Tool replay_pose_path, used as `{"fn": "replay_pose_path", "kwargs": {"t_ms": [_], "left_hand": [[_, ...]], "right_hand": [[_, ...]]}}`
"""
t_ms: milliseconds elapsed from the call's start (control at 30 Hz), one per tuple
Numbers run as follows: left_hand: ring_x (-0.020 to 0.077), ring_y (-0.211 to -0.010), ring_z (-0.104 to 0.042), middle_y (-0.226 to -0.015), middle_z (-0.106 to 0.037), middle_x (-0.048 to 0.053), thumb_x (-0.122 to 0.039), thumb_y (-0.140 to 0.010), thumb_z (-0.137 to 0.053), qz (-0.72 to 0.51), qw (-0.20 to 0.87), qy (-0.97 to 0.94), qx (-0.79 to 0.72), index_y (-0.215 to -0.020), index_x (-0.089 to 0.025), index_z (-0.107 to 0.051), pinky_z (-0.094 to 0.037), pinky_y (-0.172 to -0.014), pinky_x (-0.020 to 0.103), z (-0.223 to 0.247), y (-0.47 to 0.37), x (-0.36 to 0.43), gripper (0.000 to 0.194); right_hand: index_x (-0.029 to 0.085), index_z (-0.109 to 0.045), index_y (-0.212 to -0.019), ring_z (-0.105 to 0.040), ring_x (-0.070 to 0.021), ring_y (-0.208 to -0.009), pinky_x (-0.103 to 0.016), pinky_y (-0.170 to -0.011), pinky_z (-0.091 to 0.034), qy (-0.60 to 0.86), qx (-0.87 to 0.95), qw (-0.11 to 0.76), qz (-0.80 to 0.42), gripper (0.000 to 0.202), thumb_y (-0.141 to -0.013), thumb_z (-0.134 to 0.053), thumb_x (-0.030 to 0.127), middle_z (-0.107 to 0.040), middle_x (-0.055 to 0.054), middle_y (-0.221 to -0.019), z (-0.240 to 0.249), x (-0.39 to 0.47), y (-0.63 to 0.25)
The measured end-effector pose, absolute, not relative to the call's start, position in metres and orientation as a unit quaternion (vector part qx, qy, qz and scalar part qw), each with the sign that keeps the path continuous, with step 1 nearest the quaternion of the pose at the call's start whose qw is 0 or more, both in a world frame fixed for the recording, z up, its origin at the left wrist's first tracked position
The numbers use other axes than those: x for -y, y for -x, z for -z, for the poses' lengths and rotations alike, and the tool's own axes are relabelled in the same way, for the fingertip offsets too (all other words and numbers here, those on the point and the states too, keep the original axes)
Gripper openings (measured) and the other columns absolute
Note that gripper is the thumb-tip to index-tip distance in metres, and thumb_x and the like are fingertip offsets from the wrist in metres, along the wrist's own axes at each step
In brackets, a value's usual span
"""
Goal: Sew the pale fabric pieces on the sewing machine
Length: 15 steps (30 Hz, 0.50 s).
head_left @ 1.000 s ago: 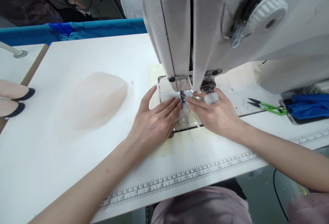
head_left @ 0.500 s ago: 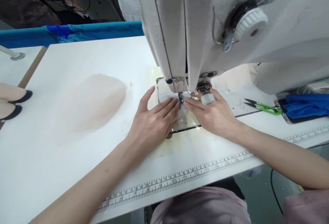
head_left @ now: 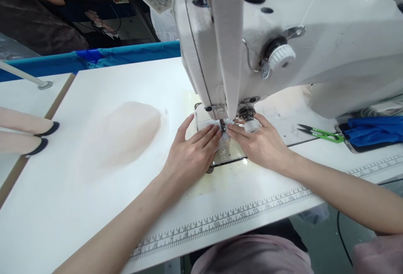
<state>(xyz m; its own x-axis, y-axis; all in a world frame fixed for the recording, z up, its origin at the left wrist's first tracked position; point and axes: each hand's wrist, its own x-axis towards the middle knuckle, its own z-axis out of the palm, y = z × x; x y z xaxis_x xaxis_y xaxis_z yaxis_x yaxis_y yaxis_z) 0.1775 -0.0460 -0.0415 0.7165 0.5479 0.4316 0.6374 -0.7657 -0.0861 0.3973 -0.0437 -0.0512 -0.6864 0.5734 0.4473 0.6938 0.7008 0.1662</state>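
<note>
My left hand (head_left: 192, 150) lies flat with its fingers stretched and thumb spread. Its fingertips press a thin, whitish, see-through piece of fabric (head_left: 224, 141) just left of the presser foot (head_left: 223, 127) of a white sewing machine (head_left: 209, 64). From the other side, my right hand (head_left: 267, 144) reaches in with extended fingers, touching the same fabric close to the foot. Part of the right hand is behind a white knob (head_left: 252, 126). Beneath both hands is the shiny metal needle plate (head_left: 231, 155). The needle tip is too small to make out.
A sheer beige piece (head_left: 132, 133) lies on the white table (head_left: 103, 207). Green-handled thread snips (head_left: 324, 134) and blue cloth (head_left: 376, 130) are at the right. Two pale tubes with black ends (head_left: 27, 133) jut in from the left. A printed ruler (head_left: 217, 223) follows the front edge.
The camera view has tilted upward, so more of the machine's top and the far bench shows. Both hands stay at the presser foot, with little visible movement of the fabric.
</note>
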Motion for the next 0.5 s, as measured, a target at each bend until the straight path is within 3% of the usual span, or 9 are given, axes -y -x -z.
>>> {"fn": "replay_pose_path", "kwargs": {"t_ms": [67,167,233,300,400,467,500], "left_hand": [[0.0245,-0.115,-0.062,-0.121,-0.067,0.011,-0.028,-0.094,-0.050,0.195,0.116,0.916,0.330,-0.125,-0.016,-0.058,-0.032,-0.113,0.053,0.041,-0.177,0.047,0.035],[0.0294,-0.122,-0.056,-0.128,-0.061,0.015,-0.053,-0.091,-0.047,0.182,0.093,0.911,0.359,-0.130,-0.011,-0.054,-0.035,-0.110,0.053,0.039,-0.175,0.049,0.057],[0.0321,-0.119,-0.058,-0.130,-0.060,0.016,-0.060,-0.091,-0.043,0.163,0.100,0.906,0.377,-0.130,-0.010,-0.054,-0.038,-0.105,0.054,0.035,-0.173,0.051,0.064],[0.0296,-0.096,-0.067,-0.112,-0.070,0.014,-0.057,-0.092,-0.043,0.164,0.139,0.900,0.379,-0.117,-0.013,-0.062,-0.044,-0.091,0.052,0.031,-0.172,0.054,0.053],[0.0206,-0.064,-0.065,-0.076,-0.071,0.003,-0.039,-0.092,-0.052,0.202,0.202,0.886,0.364,-0.091,-0.020,-0.066,-0.046,-0.073,0.044,0.027,-0.171,0.055,0.024],[0.0214,-0.076,-0.067,-0.085,-0.073,0.003,-0.025,-0.091,-0.053,0.210,0.202,0.888,0.355,-0.097,-0.022,-0.065,-0.046,-0.077,0.042,0.026,-0.172,0.054,0.013],[0.0225,-0.088,-0.068,-0.097,-0.073,0.003,-0.020,-0.090,-0.052,0.206,0.190,0.894,0.351,-0.104,-0.023,-0.063,-0.046,-0.083,0.043,0.027,-0.172,0.052,0.018]], "right_hand": [[0.015,-0.068,-0.107,-0.058,-0.0211,-0.113,-0.045,-0.106,-0.035,0.351,0.905,0.182,0.158,0.033,-0.088,-0.043,0.006,-0.071,-0.005,-0.112,0.051,0.043,-0.397],[0.017,-0.068,-0.105,-0.057,-0.0209,-0.112,-0.045,-0.105,-0.036,0.353,0.905,0.183,0.150,0.032,-0.088,-0.043,0.006,-0.071,-0.005,-0.111,0.050,0.042,-0.398],[0.017,-0.069,-0.101,-0.058,-0.0197,-0.108,-0.043,-0.104,-0.036,0.348,0.901,0.205,0.159,0.030,-0.087,-0.044,0.006,-0.073,-0.002,-0.104,0.047,0.042,-0.399],[0.020,-0.069,-0.094,-0.060,-0.0174,-0.100,-0.039,-0.101,-0.038,0.343,0.889,0.241,0.183,0.031,-0.087,-0.045,0.003,-0.074,0.002,-0.093,0.043,0.043,-0.399],[0.024,-0.069,-0.086,-0.061,-0.0144,-0.089,-0.033,-0.091,-0.042,0.335,0.876,0.281,0.202,0.032,-0.088,-0.045,0.002,-0.074,0.006,-0.088,0.037,0.049,-0.396],[0.023,-0.068,-0.091,-0.061,-0.0131,-0.092,-0.030,-0.087,-0.045,0.313,0.888,0.288,0.172,0.030,-0.090,-0.044,0.005,-0.073,0.005,-0.098,0.036,0.055,-0.391],[0.021,-0.068,-0.097,-0.061,-0.0130,-0.098,-0.029,-0.089,-0.045,0.298,0.899,0.284,0.149,0.029,-0.091,-0.044,0.006,-0.072,0.003,-0.105,0.037,0.057,-0.389]]}}
